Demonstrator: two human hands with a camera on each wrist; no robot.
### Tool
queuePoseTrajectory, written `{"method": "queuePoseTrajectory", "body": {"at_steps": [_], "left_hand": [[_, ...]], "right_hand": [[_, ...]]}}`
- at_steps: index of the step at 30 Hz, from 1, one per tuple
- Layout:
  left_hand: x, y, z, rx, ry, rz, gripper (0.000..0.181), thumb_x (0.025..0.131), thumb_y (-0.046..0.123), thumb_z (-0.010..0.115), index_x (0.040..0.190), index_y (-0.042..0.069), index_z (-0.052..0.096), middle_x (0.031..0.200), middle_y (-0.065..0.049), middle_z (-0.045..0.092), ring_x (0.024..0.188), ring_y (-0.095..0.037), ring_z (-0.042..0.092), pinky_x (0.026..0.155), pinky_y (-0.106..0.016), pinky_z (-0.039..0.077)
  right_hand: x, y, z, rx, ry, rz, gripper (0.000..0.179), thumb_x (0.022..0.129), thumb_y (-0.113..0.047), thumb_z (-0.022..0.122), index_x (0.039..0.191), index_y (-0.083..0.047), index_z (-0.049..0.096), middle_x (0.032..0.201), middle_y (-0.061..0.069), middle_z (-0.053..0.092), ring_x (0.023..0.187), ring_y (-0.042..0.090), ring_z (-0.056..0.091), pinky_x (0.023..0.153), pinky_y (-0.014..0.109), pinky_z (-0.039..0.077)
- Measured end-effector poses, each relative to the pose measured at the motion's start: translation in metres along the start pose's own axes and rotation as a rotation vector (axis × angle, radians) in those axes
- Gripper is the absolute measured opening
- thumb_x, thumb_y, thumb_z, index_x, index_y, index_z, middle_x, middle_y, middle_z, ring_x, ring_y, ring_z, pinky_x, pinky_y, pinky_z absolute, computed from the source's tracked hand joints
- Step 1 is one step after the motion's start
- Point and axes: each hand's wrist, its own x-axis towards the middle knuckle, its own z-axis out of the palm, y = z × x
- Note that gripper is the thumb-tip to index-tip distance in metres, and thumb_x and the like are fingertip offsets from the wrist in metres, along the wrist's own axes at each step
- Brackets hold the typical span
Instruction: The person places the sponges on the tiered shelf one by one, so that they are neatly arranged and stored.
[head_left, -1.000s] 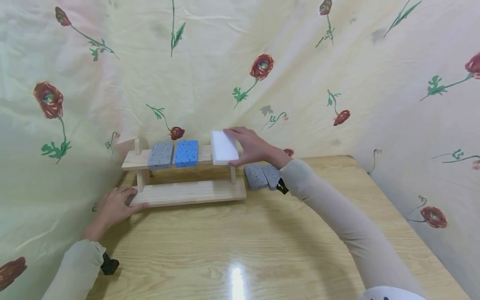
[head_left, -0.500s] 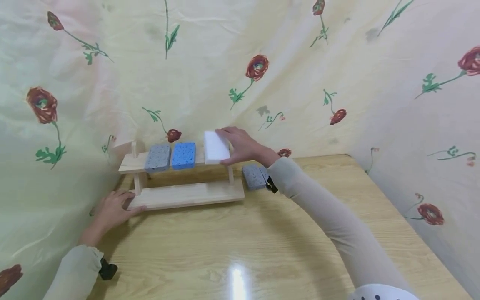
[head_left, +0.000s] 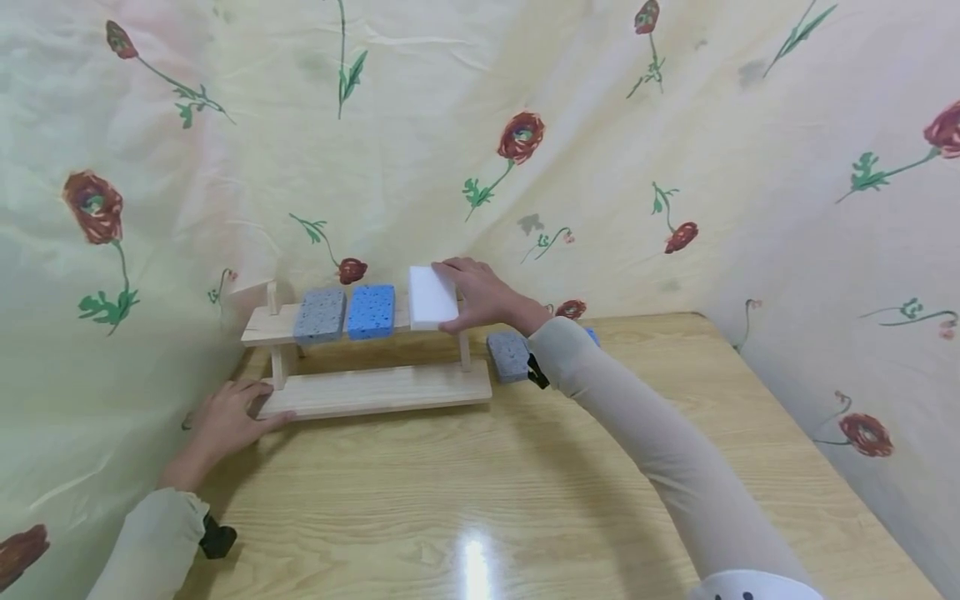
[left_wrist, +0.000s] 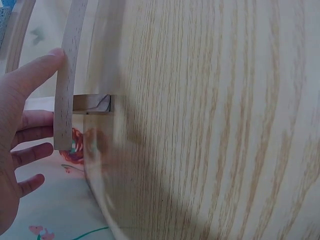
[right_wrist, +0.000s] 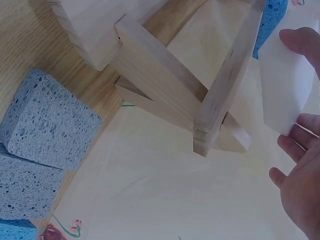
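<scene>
My right hand (head_left: pixel 483 296) pinches a white sponge block (head_left: pixel 431 298) between thumb and fingers, over the right end of the upper board of a small two-tier wooden rack (head_left: pixel 375 390). In the right wrist view the thumb lies on one edge of the white block and fingertips meet the opposite one. Left of it on the same board lie a speckled blue sponge (head_left: pixel 371 312) and a speckled grey sponge (head_left: pixel 321 316). My left hand (head_left: pixel 225 421) grips the left end of the lower board, its thumb against the front edge in the left wrist view.
Beside the rack's right end, grey sponges (right_wrist: pixel 55 120) lie on the wood-grain table (head_left: pixel 420 492), with a blue sponge (right_wrist: pixel 16 230) past them. My right sleeve partly covers these in the head view. A flowered cloth (head_left: pixel 420 167) hangs close behind the rack.
The right hand has shifted left with the white sponge block, narrowing the gap to the blue sponge. A bit of blue sponge now shows behind the right sleeve. The left hand keeps its hold.
</scene>
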Motion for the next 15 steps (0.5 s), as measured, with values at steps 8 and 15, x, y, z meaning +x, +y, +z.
{"method": "queuePoseTrajectory", "body": {"at_steps": [8, 15], "left_hand": [[0.0008, -0.0013, 0.0004, 0.009, 0.016, 0.013, 0.079, 0.085, 0.061, 0.073, 0.127, -0.005, 0.066, 0.136, -0.032, 0.059, 0.122, -0.053, 0.053, 0.099, -0.069, 0.042], [0.0008, -0.0015, 0.0007, 0.016, 0.009, 0.011, 0.081, 0.085, 0.064, 0.072, 0.128, -0.004, 0.066, 0.137, -0.032, 0.059, 0.123, -0.053, 0.052, 0.100, -0.069, 0.041]], "right_hand": [[0.0051, -0.0023, 0.0054, -0.025, -0.006, 0.010, 0.105, 0.078, -0.046, 0.081, 0.161, -0.010, 0.027, 0.161, 0.011, 0.036, 0.146, 0.029, 0.033, 0.120, 0.051, 0.028], [0.0081, -0.0043, 0.0085, -0.031, -0.018, 0.024, 0.105, 0.079, -0.045, 0.078, 0.162, -0.012, 0.024, 0.162, 0.010, 0.035, 0.147, 0.028, 0.032, 0.119, 0.051, 0.028]]}}
